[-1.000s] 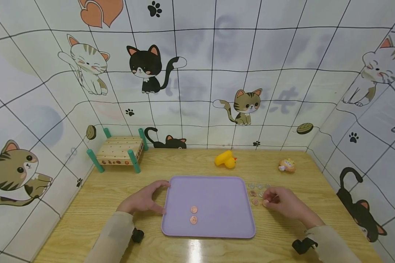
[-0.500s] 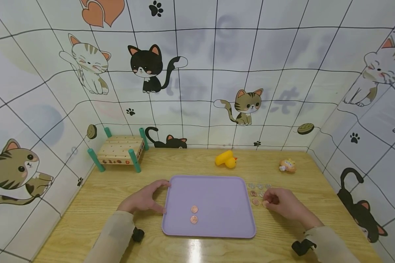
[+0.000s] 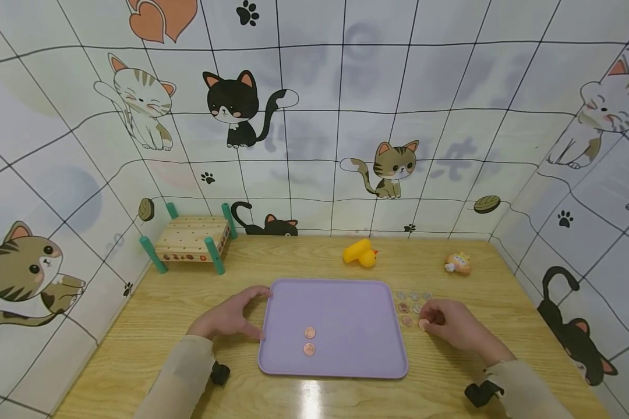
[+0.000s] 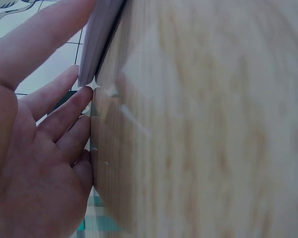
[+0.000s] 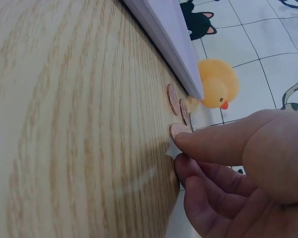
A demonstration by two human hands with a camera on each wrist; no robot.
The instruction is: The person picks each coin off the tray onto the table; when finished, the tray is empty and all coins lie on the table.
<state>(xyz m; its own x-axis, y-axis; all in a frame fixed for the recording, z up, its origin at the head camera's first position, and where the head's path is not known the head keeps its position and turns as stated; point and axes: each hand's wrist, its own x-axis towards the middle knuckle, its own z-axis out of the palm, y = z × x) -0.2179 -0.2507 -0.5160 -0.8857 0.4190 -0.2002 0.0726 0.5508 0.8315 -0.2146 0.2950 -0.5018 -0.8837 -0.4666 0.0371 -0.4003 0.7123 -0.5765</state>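
My left hand [image 3: 230,314] rests at the left edge of a purple tray [image 3: 356,326], thumb and fingertips against its rim, fingers mostly straight. On the tray lie two copper coins, one [image 3: 310,332] behind the other [image 3: 308,349]. To the right of the tray, my right hand [image 3: 453,325] pinches a copper coin [image 5: 179,130] between thumb and finger; in the right wrist view it is tilted up close to the tabletop. Beside these fingers lie two more copper coins, a far one [image 3: 403,308] and a near one [image 3: 407,321], and several silver coins [image 3: 414,296].
A yellow toy duck [image 3: 360,254] sits behind the tray. Farther right stands a small orange-and-white figurine [image 3: 458,263]. A toy bed [image 3: 191,238] with green posts occupies the back left of the wooden table [image 3: 293,259]. Cat-print walls [image 3: 314,134] enclose the back and sides.
The right fingers have tipped the copper coin slightly, so more of it shows at the fingertips. The left hand and tray have stayed in place.
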